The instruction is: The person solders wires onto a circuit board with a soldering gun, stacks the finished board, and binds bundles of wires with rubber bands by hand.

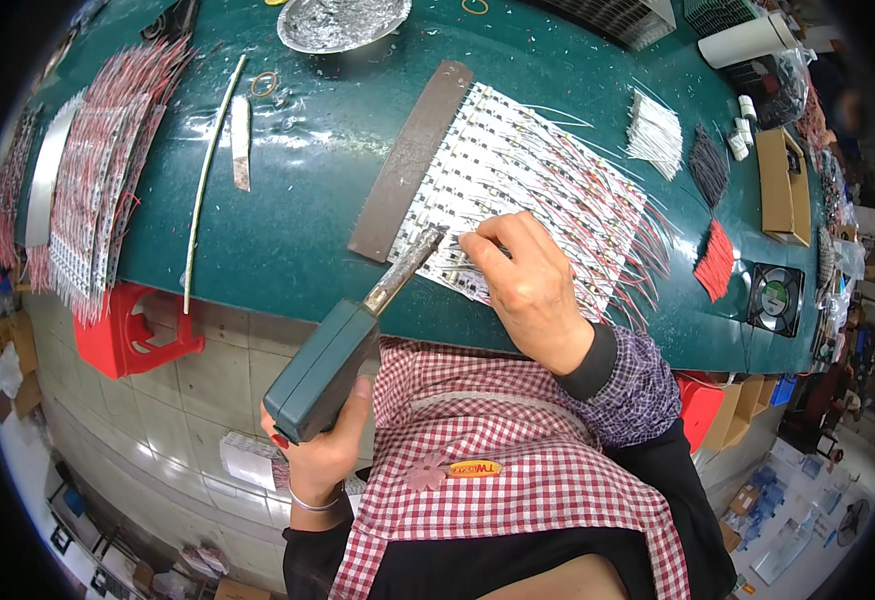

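My left hand (325, 448) is wrapped round the dark green handle of a soldering gun (325, 365). Its metal barrel points up and right, the tip at the lower left part of a panel of small white circuit boards (502, 150). Rows of thin white and red wires lie across the panel towards its right side. My right hand (529, 285) rests over the panel's near edge, thumb and forefinger pinched close to the iron's tip; what they grip is too small to make out. A flat brown bar (412, 160) lies along the panel's left edge.
Wired board strips (102, 190) are stacked at the left. A foil-like bowl (342, 22) sits at the back. Bundles of white wires (654, 132), black wires (708, 165) and red wires (714, 260) lie right, near a small fan (775, 298) and a cardboard box (784, 190).
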The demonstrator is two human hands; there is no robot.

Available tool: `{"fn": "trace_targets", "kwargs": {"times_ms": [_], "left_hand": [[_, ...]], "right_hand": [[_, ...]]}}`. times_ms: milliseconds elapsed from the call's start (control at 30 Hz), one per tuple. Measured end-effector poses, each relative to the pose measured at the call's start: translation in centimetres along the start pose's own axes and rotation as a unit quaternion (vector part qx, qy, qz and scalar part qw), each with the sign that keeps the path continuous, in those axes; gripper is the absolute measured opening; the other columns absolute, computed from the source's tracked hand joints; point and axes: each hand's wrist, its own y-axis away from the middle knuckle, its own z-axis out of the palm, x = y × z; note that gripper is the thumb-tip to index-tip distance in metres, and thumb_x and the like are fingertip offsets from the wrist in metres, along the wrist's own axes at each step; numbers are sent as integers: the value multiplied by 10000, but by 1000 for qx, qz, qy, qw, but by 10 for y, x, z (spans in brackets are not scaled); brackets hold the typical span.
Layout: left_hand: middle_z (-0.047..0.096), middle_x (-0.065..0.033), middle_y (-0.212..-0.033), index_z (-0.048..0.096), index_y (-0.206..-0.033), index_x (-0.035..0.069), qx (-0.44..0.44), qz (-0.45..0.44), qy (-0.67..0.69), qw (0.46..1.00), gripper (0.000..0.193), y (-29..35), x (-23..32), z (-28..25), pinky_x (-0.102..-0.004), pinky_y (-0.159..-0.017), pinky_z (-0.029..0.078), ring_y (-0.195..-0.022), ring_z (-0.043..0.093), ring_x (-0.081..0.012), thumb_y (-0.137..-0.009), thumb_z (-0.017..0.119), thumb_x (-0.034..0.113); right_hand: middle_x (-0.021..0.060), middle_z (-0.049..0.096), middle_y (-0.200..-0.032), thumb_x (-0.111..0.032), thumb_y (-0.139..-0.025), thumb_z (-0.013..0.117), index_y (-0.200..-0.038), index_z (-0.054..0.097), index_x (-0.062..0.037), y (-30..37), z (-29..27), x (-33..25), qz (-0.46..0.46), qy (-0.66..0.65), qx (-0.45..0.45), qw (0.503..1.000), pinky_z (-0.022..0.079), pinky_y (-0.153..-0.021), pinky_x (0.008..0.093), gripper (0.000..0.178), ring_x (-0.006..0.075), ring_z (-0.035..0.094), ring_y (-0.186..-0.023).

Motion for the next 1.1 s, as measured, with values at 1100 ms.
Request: {"fn": "trace_targets", "kwargs": {"times_ms": [1100], "left_hand": [[649,-61,-740,674,-816,13,0,27,-7,1000,155,-1,0,0,-291,-515,442,-580,607,-170,-681,747,29]], "right_hand": [[96,528,-862,18,-678,580,-917,595,5,6,5,3,-10,-5,-6,1000,464,-648,327,240,244,520,-788]]}}
